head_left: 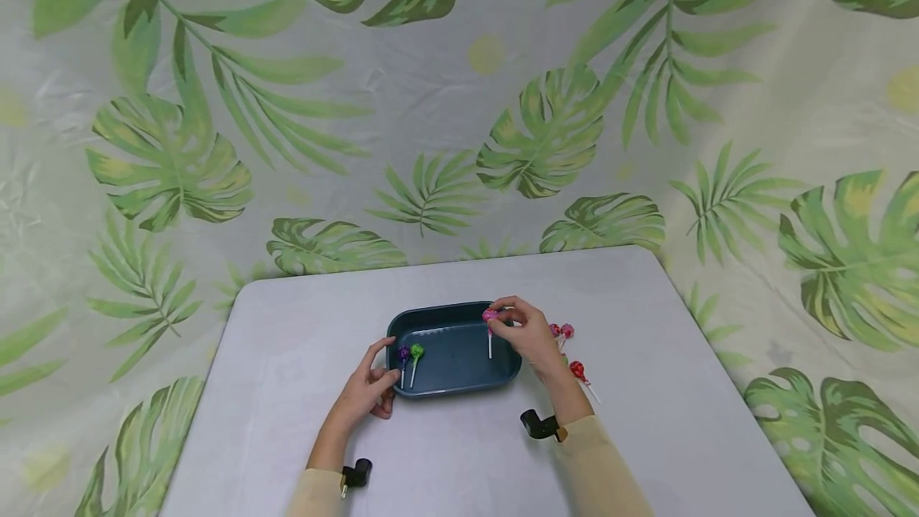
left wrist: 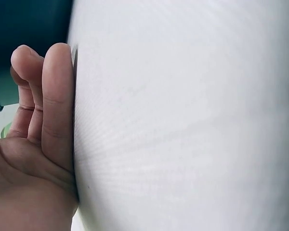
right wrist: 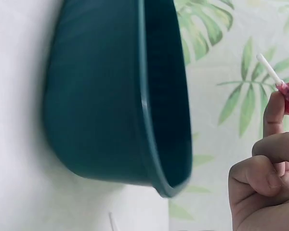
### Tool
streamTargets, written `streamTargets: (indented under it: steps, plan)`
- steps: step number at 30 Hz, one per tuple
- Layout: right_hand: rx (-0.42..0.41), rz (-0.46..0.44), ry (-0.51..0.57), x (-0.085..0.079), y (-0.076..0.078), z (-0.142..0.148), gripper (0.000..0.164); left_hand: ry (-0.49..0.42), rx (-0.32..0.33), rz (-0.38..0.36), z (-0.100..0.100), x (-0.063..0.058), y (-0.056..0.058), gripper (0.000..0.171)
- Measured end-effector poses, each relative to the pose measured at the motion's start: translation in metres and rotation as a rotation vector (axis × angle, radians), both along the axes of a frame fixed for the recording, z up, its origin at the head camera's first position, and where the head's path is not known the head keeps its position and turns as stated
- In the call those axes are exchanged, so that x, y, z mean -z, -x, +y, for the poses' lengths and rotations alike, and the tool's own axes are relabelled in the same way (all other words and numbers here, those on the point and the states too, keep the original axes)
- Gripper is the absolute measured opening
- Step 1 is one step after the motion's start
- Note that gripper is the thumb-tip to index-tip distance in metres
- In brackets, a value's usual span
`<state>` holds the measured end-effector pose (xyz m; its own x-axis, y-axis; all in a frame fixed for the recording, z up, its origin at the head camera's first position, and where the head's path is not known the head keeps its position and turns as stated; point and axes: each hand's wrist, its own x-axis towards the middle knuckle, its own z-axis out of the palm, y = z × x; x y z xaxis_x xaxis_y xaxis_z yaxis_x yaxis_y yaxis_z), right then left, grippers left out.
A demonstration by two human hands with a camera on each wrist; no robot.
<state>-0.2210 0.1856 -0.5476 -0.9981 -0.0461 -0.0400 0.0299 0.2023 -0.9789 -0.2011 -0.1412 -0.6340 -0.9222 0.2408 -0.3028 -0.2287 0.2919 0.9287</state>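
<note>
Head view: right of centre, I see the right hand (head_left: 527, 333) pinch a lollipop (head_left: 490, 315) over the tray (head_left: 452, 353); the left hand (head_left: 364, 389), relaxed, touches its left edge. Left wrist view: table (left wrist: 183, 120) fills the right. Right wrist view: lollipop at far right, apart from the tray's edge.

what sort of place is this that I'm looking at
It looks like a makeshift indoor filming setup, though I can't be sure: a white table in front of leaf-print sheeting, with black devices worn at both wrists.

Leaf-printed cloth (head_left: 424, 102) hangs behind a white table (head_left: 251, 389).
</note>
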Motion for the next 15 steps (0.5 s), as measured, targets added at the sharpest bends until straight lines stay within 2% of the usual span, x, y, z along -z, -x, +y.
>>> streamTargets:
  steps: [3, 4, 10, 11, 15]
  plan:
    - [-0.031, -0.015, 0.009, 0.003, 0.002, -0.006, 0.028, 0.0, -0.002, -0.002, 0.0, 0.0, 0.0, 0.06]
    - [-0.045, -0.017, 0.012, 0.001, 0.001, -0.009, 0.028, -0.003, 0.001, -0.008, 0.0, -0.003, 0.0, 0.06]
    - [-0.097, -0.013, -0.003, -0.01, -0.004, -0.028, 0.025, -0.001, 0.003, -0.001, -0.001, -0.002, 0.0, 0.061]
    - [-0.099, -0.009, -0.011, -0.008, -0.003, -0.031, 0.024, 0.0, 0.0, 0.004, -0.001, 0.001, 0.0, 0.061]
    - [-0.104, 0.007, -0.036, 0.004, 0.004, -0.041, 0.023, -0.005, 0.002, 0.002, 0.0, 0.0, 0.001, 0.062]
